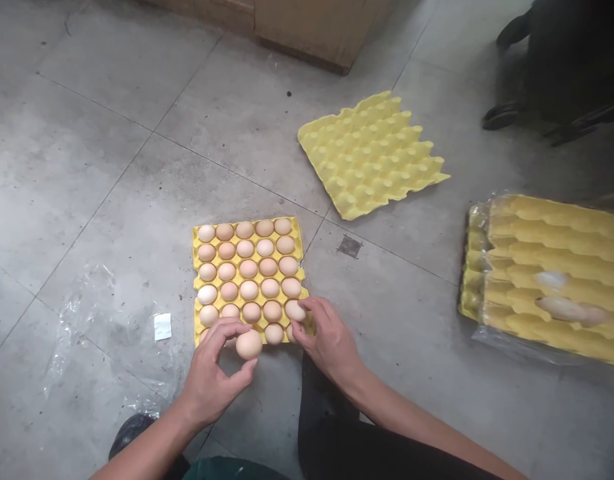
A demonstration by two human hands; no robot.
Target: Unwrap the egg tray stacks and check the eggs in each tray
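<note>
Yellow egg tray point(295, 235) on grey floor point(137, 200), rows of brown and pale eggs point(248, 269) in its cups. Left hand point(211, 380): grip clamped on brown egg point(249, 345), held above tray's near edge. Right hand point(334, 343): grip closed around pale egg point(295, 311) at tray's right side; cannot tell whether lifted from cup. Both hands hide part of near rows. Beyond, second tray point(369, 157), one side jagged. At right, tray stack point(527, 230) in clear plastic, egg-like shapes blurred on top. Left: white packet point(163, 327), crumpled film point(61, 347).
</note>
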